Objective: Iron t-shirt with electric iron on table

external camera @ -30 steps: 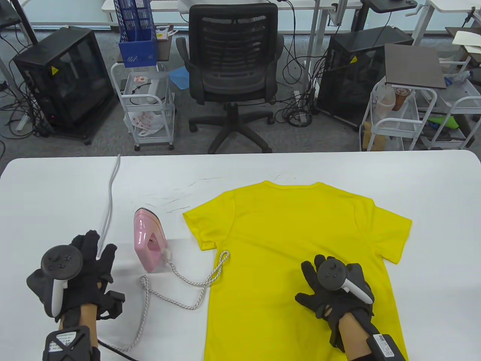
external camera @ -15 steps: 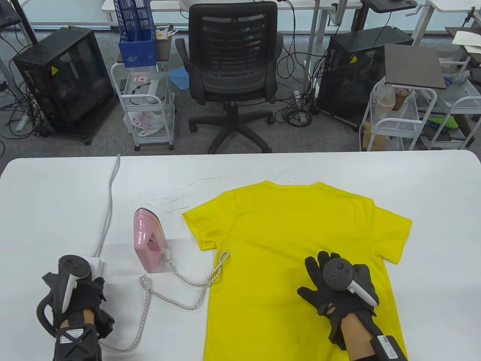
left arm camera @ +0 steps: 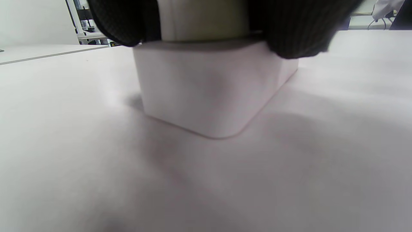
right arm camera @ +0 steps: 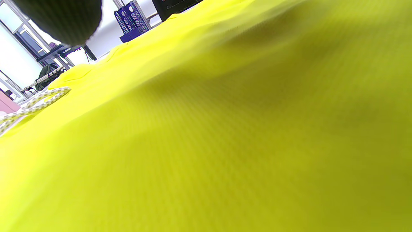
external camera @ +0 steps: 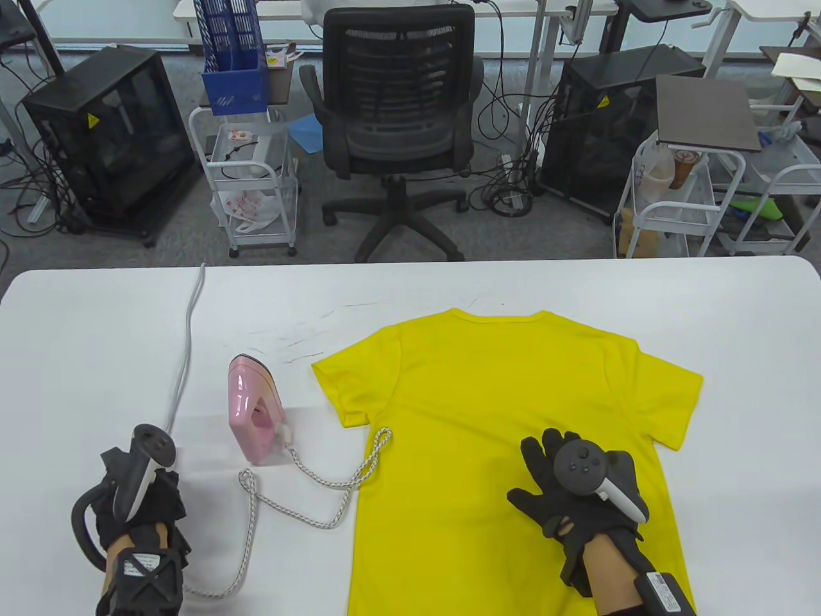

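1. T-shirt [external camera: 513, 436], yellow, lies spread flat on the white desk [external camera: 96, 333], front up, collar at the far side; its lower right part is under the right hand.
2. Left hand [external camera: 138, 507] is at the near left of the desk, fingers curled down over a white power socket box [left arm camera: 212, 90]. The left wrist view shows gloved fingers [left arm camera: 289, 29] around something pale on top of the box, probably the plug, though I cannot tell for sure.
3. A grey cable [external camera: 186, 346] runs from that box away to the far edge of the desk.
4. Just right of the left hand stands the pink electric iron [external camera: 254, 407], upright on its heel and off the shirt. Its braided cord [external camera: 301, 497] loops toward the left hand, and one loop lies on the shirt's edge.
5. Right hand [external camera: 571, 494] rests flat on the shirt, fingers spread, pinning the cloth.
6. Handling, as I judge it: the shirt is thin, soft and light, and will slide or bunch under a push, so hold it by flat pressure near the hem. The iron looks rigid and fairly heavy; take it by the handle loop, away from the soleplate.
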A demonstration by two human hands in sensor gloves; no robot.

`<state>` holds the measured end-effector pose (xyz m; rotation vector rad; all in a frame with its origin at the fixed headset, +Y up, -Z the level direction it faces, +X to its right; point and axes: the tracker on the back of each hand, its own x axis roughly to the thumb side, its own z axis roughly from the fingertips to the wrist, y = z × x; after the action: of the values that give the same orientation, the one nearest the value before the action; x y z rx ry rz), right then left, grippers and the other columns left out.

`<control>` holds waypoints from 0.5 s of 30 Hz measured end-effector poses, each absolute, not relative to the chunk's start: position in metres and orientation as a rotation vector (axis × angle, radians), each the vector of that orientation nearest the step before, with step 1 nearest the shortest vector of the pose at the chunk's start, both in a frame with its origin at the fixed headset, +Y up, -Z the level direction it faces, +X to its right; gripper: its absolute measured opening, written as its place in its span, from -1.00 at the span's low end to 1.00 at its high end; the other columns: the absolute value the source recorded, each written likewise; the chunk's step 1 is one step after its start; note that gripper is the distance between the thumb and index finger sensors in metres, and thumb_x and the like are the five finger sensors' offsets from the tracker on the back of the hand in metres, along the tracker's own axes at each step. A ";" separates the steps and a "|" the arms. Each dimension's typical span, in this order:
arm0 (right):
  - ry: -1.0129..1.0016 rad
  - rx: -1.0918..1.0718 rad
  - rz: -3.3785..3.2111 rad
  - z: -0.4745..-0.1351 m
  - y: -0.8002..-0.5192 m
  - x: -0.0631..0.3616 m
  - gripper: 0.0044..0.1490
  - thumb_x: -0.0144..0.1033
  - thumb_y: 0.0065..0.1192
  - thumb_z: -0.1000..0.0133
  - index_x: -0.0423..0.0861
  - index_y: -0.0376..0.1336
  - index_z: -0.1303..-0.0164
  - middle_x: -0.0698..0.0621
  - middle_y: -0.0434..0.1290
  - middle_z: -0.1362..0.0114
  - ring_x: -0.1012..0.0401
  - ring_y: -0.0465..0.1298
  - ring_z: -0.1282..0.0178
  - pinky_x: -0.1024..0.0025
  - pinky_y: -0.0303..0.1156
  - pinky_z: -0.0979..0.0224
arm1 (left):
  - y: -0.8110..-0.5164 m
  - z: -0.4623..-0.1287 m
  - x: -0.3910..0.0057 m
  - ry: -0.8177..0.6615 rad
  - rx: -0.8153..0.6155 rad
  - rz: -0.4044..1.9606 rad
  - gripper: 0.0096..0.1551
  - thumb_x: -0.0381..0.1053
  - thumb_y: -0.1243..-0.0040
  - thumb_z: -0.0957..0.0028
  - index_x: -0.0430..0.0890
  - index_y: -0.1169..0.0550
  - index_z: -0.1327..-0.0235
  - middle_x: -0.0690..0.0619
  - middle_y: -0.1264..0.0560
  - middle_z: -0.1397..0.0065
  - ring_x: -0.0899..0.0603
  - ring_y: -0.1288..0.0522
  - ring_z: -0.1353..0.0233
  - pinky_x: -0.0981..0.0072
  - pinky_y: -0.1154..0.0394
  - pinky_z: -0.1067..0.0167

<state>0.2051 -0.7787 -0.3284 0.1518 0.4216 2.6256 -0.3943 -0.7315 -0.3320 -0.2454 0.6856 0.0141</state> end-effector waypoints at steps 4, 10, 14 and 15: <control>0.392 0.150 2.636 -0.329 -0.775 0.208 0.05 0.33 0.18 0.00 0.23 -0.24 -0.52 -0.02 -0.38 -0.66 -0.04 -0.48 -0.58 -0.26 -0.40 -0.47 | -0.710 -0.324 -0.394 0.695 -0.338 0.112 -0.19 0.29 -0.10 0.03 0.29 -0.10 -0.49 0.17 -0.08 -0.69 -0.22 -0.26 -0.73 -0.22 -0.19 -0.59; 0.265 0.118 2.628 -0.326 -0.766 0.209 -0.01 0.30 0.17 0.00 0.19 -0.15 -0.52 -0.02 -0.25 -0.67 -0.02 -0.40 -0.61 -0.25 -0.34 -0.49 | -0.597 -0.315 -0.361 0.642 0.007 0.282 -0.17 0.26 -0.11 0.02 0.20 -0.12 -0.52 0.11 -0.06 -0.69 -0.23 -0.09 -0.77 -0.25 -0.08 -0.61; 0.181 0.087 2.642 -0.324 -0.761 0.212 -0.08 0.25 0.13 -0.03 0.16 -0.10 -0.52 -0.01 -0.21 -0.67 0.00 -0.36 -0.61 -0.22 -0.32 -0.50 | -0.544 -0.310 -0.301 0.422 0.156 0.294 -0.18 0.28 -0.09 0.01 0.17 -0.14 -0.53 0.08 -0.08 -0.69 -0.23 -0.09 -0.76 -0.25 -0.09 -0.60; 0.162 0.077 2.644 -0.324 -0.760 0.213 -0.09 0.24 0.12 -0.03 0.16 -0.10 -0.51 -0.01 -0.20 -0.67 0.01 -0.35 -0.61 -0.21 -0.32 -0.51 | -0.538 -0.308 -0.285 0.367 0.178 0.266 -0.17 0.30 -0.08 0.00 0.16 -0.13 -0.54 0.07 -0.08 -0.69 -0.24 -0.08 -0.76 -0.25 -0.10 -0.59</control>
<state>0.2129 -0.7600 -0.3239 0.0769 0.1621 2.6436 -0.2845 -0.5384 -0.3081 0.1775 0.3668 0.2655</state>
